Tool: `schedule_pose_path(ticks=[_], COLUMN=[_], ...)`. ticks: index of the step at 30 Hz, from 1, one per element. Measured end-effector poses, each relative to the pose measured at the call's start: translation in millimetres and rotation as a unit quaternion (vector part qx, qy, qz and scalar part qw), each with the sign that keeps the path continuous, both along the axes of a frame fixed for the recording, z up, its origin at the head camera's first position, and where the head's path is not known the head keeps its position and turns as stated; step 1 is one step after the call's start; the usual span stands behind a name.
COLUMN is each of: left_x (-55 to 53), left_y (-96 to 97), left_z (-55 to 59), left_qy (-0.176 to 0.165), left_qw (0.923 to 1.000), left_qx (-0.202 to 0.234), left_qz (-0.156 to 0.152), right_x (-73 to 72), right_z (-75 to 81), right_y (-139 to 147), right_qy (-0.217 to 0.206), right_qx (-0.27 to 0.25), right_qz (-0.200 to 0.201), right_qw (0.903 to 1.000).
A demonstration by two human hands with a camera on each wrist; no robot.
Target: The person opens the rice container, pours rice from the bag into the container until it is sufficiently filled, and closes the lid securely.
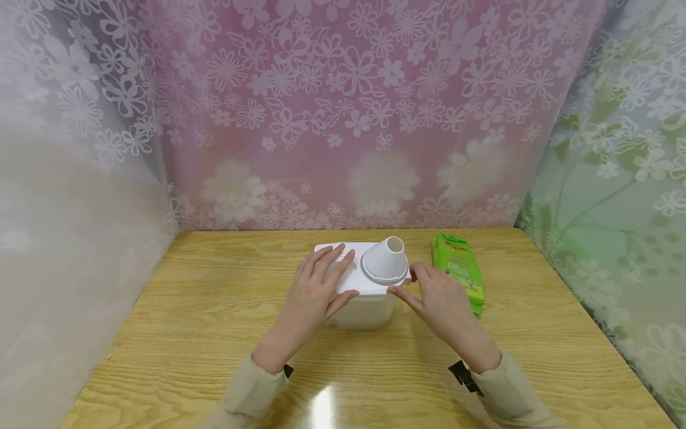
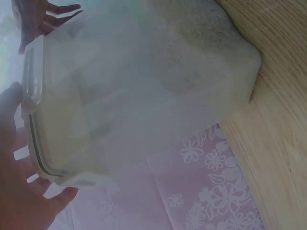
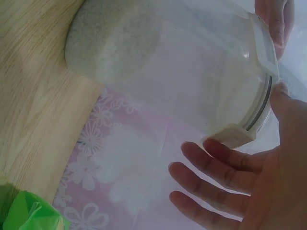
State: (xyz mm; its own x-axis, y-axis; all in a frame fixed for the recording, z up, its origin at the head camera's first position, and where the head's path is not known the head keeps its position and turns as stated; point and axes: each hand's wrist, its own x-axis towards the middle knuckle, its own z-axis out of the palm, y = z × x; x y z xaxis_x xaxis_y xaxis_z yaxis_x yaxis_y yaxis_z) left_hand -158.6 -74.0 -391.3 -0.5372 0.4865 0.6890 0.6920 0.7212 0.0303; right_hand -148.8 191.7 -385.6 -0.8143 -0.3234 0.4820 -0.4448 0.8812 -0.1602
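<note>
A translucent storage container (image 1: 364,313) with a white lid (image 1: 354,274) stands on the table. A white cone-shaped cup (image 1: 384,259) sits on the lid's right part. Pale grains (image 3: 112,40), probably rice, fill the container's bottom. My left hand (image 1: 316,283) rests on the lid's left side, fingers spread, thumb by the front edge. At the right front corner, my right hand (image 1: 442,298) has its thumb against the lid edge. Its index finger touches the side latch (image 3: 232,136), while the other fingers (image 3: 208,189) are spread and slightly bent beside it.
A green packet (image 1: 458,268) lies to the container's right, close to my right hand. The wooden table (image 1: 214,310) ends at a pink floral curtain (image 1: 343,119) behind. Patterned curtains (image 1: 616,208) also hang at both sides.
</note>
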Motion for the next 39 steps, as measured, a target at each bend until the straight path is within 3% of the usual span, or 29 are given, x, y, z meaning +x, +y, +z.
schedule_pose_path(ticks=[7, 14, 20, 28, 39], left_x=[3.8, 8.7, 10.5, 9.0, -1.1], left_y=[-11.4, -23.5, -29.8, -29.8, -27.3], left_z=[0.7, -5.3, -10.3, -8.0, -1.7], left_qy=[-0.034, -0.026, -0.022, -0.040, -0.067], left_qw=[0.9994, 0.9982, 0.9972, 0.9960, 0.9944], left_qx=[0.002, 0.025, 0.026, 0.033, 0.033], left_qz=[-0.005, 0.048, 0.066, 0.072, 0.075], right_x=[1.6, 4.0, 3.2, 0.4, -7.8], right_z=[-0.8, -1.6, -5.8, -7.5, -9.3], right_y=[0, 0, -1, -4, -12], right_qy=[0.003, 0.067, 0.094, 0.091, 0.113], right_qx=[-0.024, -0.015, -0.016, -0.018, -0.019], right_qz=[-0.005, 0.029, 0.047, 0.050, 0.042], right_qw=[0.9997, 0.9972, 0.9944, 0.9944, 0.9925])
